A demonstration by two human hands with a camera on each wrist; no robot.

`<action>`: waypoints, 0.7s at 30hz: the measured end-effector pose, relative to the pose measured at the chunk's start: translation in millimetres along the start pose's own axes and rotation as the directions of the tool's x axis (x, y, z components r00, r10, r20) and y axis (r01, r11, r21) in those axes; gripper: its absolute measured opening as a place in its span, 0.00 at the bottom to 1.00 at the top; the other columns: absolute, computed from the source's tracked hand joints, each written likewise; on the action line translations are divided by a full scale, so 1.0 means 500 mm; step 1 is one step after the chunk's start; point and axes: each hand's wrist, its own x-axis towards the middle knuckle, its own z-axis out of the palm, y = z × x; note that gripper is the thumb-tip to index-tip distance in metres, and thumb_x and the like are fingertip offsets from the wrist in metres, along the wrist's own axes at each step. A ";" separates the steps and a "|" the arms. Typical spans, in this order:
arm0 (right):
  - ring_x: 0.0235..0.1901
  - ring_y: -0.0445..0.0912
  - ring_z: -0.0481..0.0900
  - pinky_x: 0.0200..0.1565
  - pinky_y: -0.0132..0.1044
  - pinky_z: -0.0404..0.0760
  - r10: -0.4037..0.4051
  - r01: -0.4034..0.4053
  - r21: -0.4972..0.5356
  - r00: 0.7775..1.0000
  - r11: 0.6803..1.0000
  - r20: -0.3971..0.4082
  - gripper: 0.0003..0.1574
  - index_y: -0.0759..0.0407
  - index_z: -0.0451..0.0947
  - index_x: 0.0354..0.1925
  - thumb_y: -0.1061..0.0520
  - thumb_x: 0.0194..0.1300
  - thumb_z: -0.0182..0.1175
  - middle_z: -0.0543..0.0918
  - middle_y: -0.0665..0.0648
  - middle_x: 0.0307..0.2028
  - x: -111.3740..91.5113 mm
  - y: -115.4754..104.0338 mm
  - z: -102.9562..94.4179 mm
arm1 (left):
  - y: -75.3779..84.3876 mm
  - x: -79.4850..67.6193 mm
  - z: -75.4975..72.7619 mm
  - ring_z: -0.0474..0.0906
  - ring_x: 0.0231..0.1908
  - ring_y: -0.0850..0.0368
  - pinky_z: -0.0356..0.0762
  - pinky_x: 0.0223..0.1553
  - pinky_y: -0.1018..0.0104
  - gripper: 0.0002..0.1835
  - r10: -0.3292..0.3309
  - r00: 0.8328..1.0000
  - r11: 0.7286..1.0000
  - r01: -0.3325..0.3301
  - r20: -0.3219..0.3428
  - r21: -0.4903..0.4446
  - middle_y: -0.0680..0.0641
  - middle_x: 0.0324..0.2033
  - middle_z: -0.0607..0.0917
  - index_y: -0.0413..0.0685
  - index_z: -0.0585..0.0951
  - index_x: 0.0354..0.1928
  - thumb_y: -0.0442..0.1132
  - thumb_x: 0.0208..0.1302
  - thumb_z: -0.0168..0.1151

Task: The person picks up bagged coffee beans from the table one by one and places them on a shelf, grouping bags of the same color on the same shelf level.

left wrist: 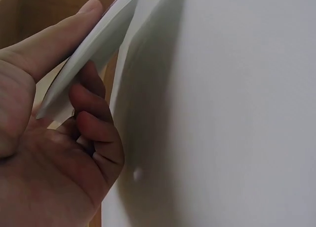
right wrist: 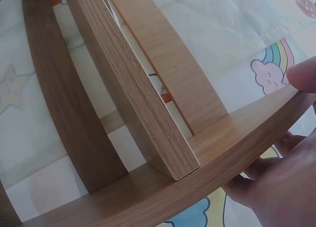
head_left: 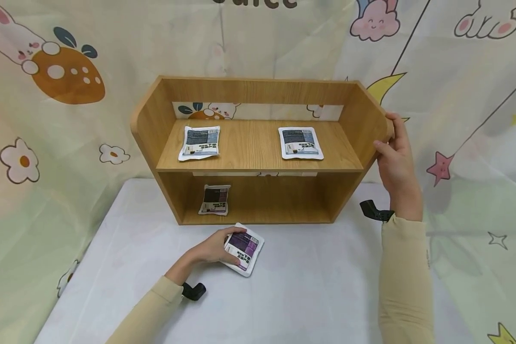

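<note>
My left hand pinches a flat white packet with a purple label, in front of the shelf's lower left part. In the left wrist view the thumb lies on one face of this packet and curled fingers on the other; its shadow falls on the white cloth. With my right hand I grip the right side panel of a two-tier wooden shelf. The right wrist view shows the thumb over the panel's edge and the fingers on its outer side.
Two blue-labelled packets, one left and one right, lie on the upper tier. A dark purple-labelled packet lies at the lower tier's left. White cloth covers the table, and a cartoon-printed curtain hangs behind.
</note>
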 end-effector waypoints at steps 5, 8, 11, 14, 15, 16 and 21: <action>0.64 0.53 0.54 0.60 0.52 0.51 0.004 -0.004 0.002 1.000 1.000 0.000 0.34 0.51 0.62 0.66 0.75 0.68 0.41 0.58 0.58 0.65 -0.006 0.007 -0.003 | 0.014 0.036 0.024 0.67 0.56 0.50 0.61 0.58 0.50 0.50 0.017 1.000 0.998 -0.017 -0.004 -0.060 0.44 0.63 0.70 0.62 0.69 0.68 0.42 0.38 0.83; 0.65 0.53 0.54 0.60 0.52 0.51 -0.004 0.004 0.001 1.000 1.000 0.000 0.34 0.51 0.62 0.66 0.76 0.68 0.41 0.59 0.58 0.65 -0.007 0.010 -0.003 | 0.025 0.060 0.034 0.67 0.56 0.49 0.61 0.59 0.48 0.49 0.032 0.999 0.995 -0.035 -0.032 -0.093 0.44 0.63 0.70 0.61 0.69 0.68 0.40 0.39 0.83; 0.65 0.53 0.54 0.62 0.53 0.50 -0.010 0.009 -0.006 1.000 1.000 -0.009 0.34 0.50 0.63 0.66 0.75 0.68 0.42 0.58 0.57 0.66 -0.006 0.010 -0.003 | 0.037 0.087 0.042 0.68 0.55 0.49 0.62 0.58 0.48 0.49 0.049 0.996 0.993 -0.056 -0.070 -0.099 0.43 0.62 0.71 0.61 0.69 0.68 0.40 0.39 0.82; 0.66 0.52 0.54 0.63 0.54 0.49 -0.004 0.004 -0.009 1.000 1.000 -0.015 0.34 0.49 0.63 0.66 0.75 0.68 0.44 0.58 0.57 0.66 -0.007 0.009 -0.004 | 0.047 0.114 0.051 0.69 0.54 0.50 0.64 0.57 0.50 0.49 0.067 0.993 0.993 -0.077 -0.101 -0.090 0.43 0.60 0.72 0.60 0.69 0.68 0.40 0.39 0.83; 0.66 0.52 0.54 0.63 0.54 0.50 -0.002 0.002 -0.015 1.000 1.000 -0.014 0.34 0.49 0.63 0.66 0.74 0.68 0.44 0.59 0.57 0.66 -0.007 0.009 -0.004 | 0.051 0.123 0.054 0.70 0.53 0.50 0.65 0.56 0.51 0.49 0.075 0.991 0.993 -0.084 -0.110 -0.086 0.43 0.59 0.73 0.59 0.69 0.68 0.39 0.39 0.82; 0.66 0.52 0.54 0.63 0.54 0.50 -0.001 0.000 -0.014 1.000 1.000 -0.010 0.34 0.49 0.63 0.67 0.74 0.68 0.45 0.59 0.57 0.66 -0.006 0.009 -0.004 | 0.055 0.131 0.057 0.70 0.53 0.50 0.66 0.56 0.52 0.49 0.080 0.989 0.993 -0.091 -0.122 -0.081 0.43 0.58 0.74 0.59 0.69 0.68 0.39 0.39 0.83; 0.65 0.53 0.56 0.61 0.51 0.55 -0.008 0.008 -0.033 1.000 0.999 -0.014 0.35 0.49 0.63 0.67 0.75 0.68 0.45 0.60 0.57 0.65 -0.005 0.004 -0.007 | 0.086 0.179 0.068 0.73 0.49 0.52 0.69 0.53 0.55 0.48 0.098 0.982 0.991 -0.111 -0.159 -0.074 0.43 0.55 0.76 0.54 0.70 0.67 0.38 0.40 0.82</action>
